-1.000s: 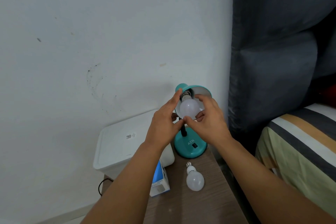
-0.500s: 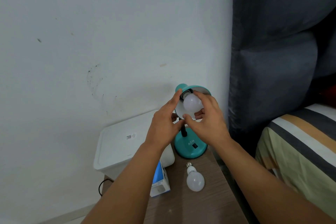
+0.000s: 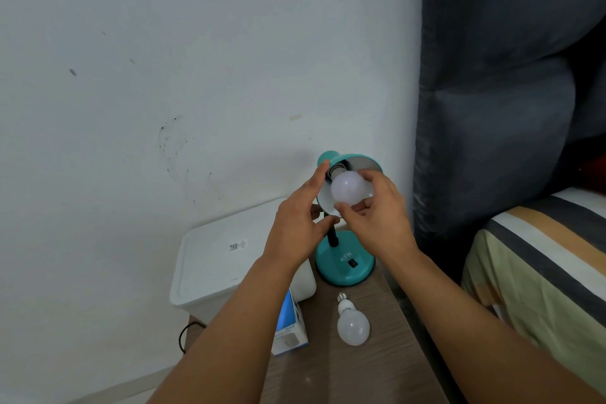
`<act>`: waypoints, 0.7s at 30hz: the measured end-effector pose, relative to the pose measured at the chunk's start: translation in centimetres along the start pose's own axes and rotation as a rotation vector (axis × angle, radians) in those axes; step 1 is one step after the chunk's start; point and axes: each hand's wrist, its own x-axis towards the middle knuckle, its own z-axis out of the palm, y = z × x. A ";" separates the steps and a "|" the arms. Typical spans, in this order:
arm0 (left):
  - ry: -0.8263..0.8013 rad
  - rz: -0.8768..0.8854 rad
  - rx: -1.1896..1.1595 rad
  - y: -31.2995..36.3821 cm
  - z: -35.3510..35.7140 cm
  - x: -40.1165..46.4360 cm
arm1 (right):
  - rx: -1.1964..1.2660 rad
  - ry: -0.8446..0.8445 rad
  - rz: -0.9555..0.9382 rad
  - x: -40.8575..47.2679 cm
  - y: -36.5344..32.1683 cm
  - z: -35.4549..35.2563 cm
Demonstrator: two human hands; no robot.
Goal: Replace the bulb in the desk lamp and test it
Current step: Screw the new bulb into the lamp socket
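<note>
A teal desk lamp [image 3: 344,264] stands on a brown wooden table [image 3: 354,367], its shade [image 3: 331,157] tilted toward me. A white bulb [image 3: 347,188] sits at the socket inside the shade, its metal base at the socket mouth. My right hand [image 3: 377,216] holds this bulb with fingers and thumb curled round it. My left hand [image 3: 298,223] grips the left rim of the shade, index finger along its edge. A second white bulb [image 3: 352,325] lies loose on the table in front of the lamp base.
A blue and white bulb box [image 3: 290,328] lies on the table under my left forearm. A white lidded bin [image 3: 216,266] stands left of the table against the wall. A bed with a striped cover [image 3: 541,272] and a dark headboard [image 3: 498,108] are at the right.
My right hand has carried the bulb up from below the shade's mouth into the shade, to the socket. My left hand has stayed on the shade.
</note>
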 end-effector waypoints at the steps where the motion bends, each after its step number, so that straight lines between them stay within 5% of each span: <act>1: -0.001 0.001 -0.005 0.0 0.0 0.0 | 0.004 0.016 0.035 0.1 -0.1 0.0; 9: 0.003 -0.013 -0.027 0.2 0.0 0.0 | 0.010 -0.035 -0.075 0.0 0.0 0.1; 16: -0.006 -0.010 -0.023 0.0 0.0 -0.1 | 0.022 0.031 0.093 0.0 -0.3 0.1; 21: -0.011 -0.024 -0.022 0.2 -0.1 -0.1 | 0.015 -0.029 0.004 -0.2 -0.3 0.0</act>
